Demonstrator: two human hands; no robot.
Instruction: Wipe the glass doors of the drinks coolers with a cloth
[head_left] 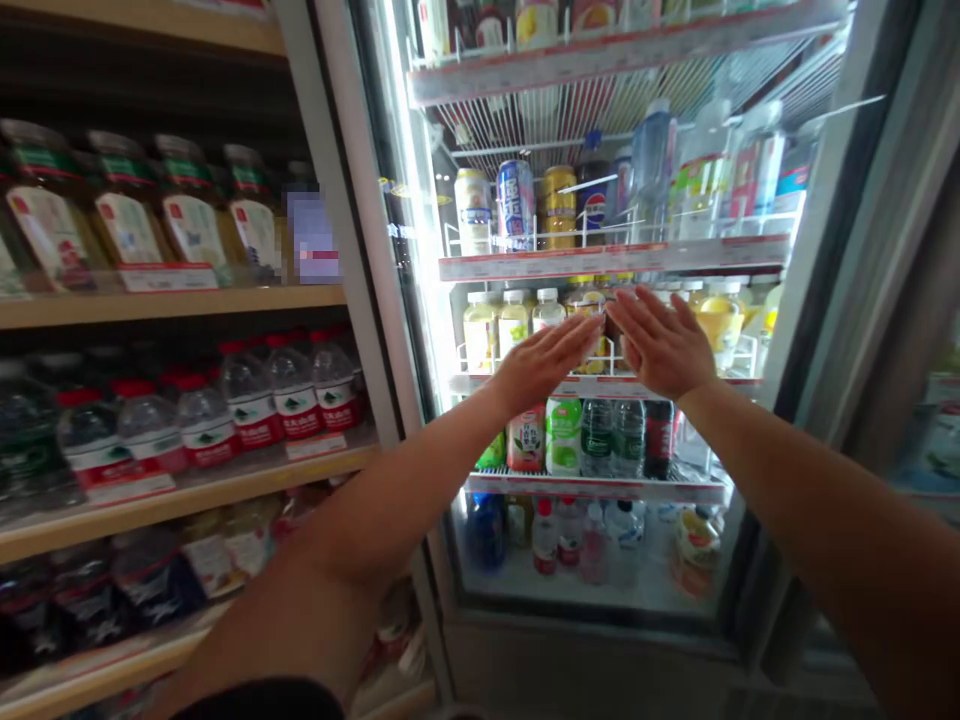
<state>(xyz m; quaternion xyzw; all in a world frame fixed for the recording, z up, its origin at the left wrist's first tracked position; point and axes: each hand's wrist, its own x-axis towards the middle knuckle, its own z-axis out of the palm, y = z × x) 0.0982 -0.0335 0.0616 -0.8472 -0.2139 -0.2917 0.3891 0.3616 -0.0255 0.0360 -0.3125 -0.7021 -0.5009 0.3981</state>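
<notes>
Both my arms reach forward before a lit drinks fridge [525, 262]. My left hand [546, 358] is stretched out flat, its fingers pointing right. My right hand [661, 342] is held flat too, its fingers angled up and left. The fingertips of the two hands nearly meet; I cannot tell whether they touch. Neither hand holds anything. Behind them is a fridge shelf with pale juice bottles [480, 328] and a yellow drink bottle [721, 325]. Above that row stand a blue can [515, 205] and a gold can [559, 207].
Wooden shelves [180, 303] on the left carry tea bottles [116, 205] and red-capped water bottles [281, 385]. Lower in the fridge are a green-labelled bottle [563, 436] and small red-capped bottles [545, 537]. The fridge's metal frame [352, 250] runs between shelves and fridge.
</notes>
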